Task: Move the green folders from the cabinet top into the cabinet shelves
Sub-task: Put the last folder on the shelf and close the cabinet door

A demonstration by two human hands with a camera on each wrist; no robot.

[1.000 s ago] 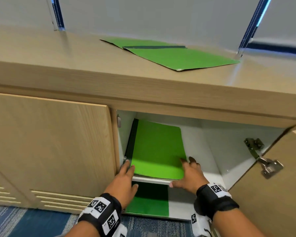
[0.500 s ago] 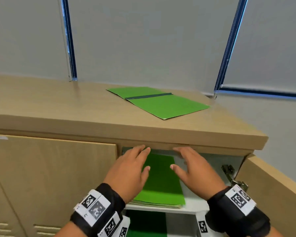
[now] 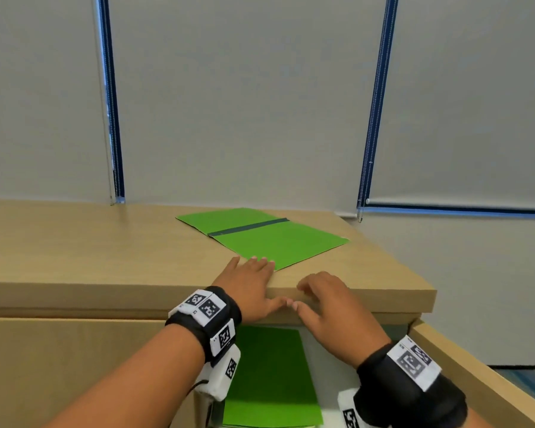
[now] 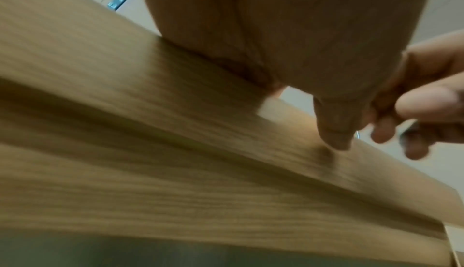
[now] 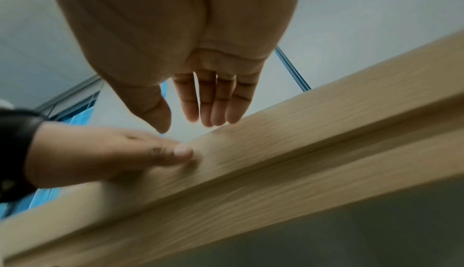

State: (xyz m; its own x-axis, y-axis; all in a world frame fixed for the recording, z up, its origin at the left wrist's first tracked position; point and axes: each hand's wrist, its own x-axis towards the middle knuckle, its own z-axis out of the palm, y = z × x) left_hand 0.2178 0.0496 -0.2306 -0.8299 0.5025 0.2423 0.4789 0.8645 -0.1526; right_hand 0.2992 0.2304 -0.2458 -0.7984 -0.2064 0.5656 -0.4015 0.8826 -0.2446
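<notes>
The head camera looks forward and slightly down across the cabinet top [image 3: 105,242] toward the window blinds [image 3: 244,103]. Both wrist cameras sit close below the palms, facing up along the cabinet's front edge [image 4: 175,132], which all views share.

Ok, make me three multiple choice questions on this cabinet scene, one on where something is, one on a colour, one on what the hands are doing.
1. Where does the folder with the dark strip lie?
A. on the floor
B. on the cabinet top
C. inside a drawer

2. What colour is the folder on the shelf?
A. green
B. red
C. white

3. What are the hands holding?
A. a folder each
B. one folder together
C. nothing

Key: B, the folder with the dark strip lies flat on the cabinet top. A, the folder on the shelf is green. C, left hand and right hand are empty.
</notes>
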